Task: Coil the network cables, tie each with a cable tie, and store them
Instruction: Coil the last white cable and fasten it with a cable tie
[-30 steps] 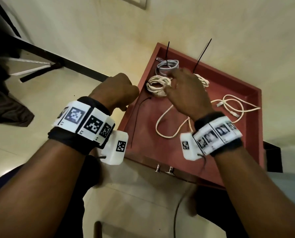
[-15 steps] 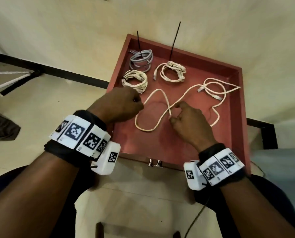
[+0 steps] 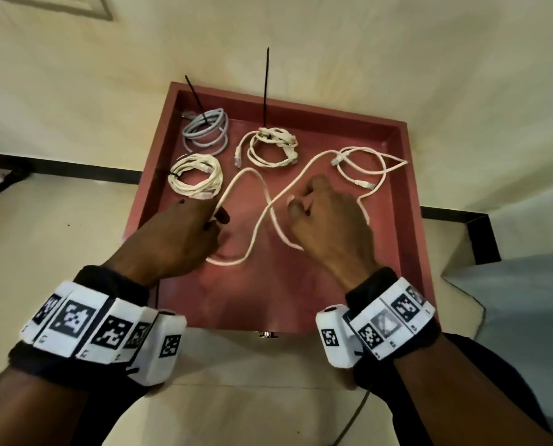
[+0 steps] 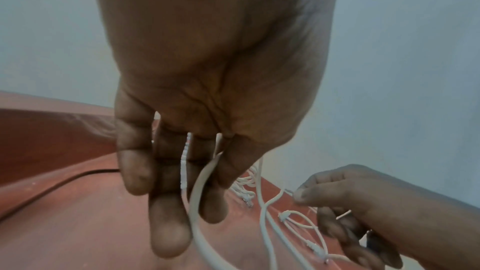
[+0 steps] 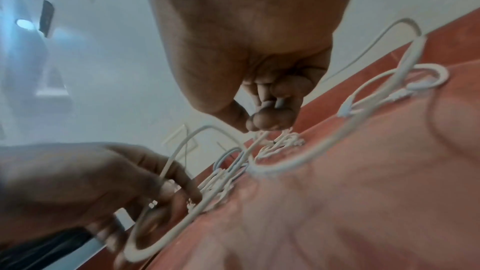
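White loose cable [image 3: 262,217] runs between both hands, left [image 3: 178,239] and right [image 3: 329,226] pinching it.

Your cables: three coiled, one loose, all in the red tray [image 3: 407,201].

You have a grey coil [image 3: 206,130] at the far left and a cream coil [image 3: 273,146] beside it, each with a black cable tie [image 3: 266,88] standing up. A second cream coil [image 3: 194,180] lies nearer you. The loose cream cable [image 3: 259,220] snakes in crossing loops across the middle and right.
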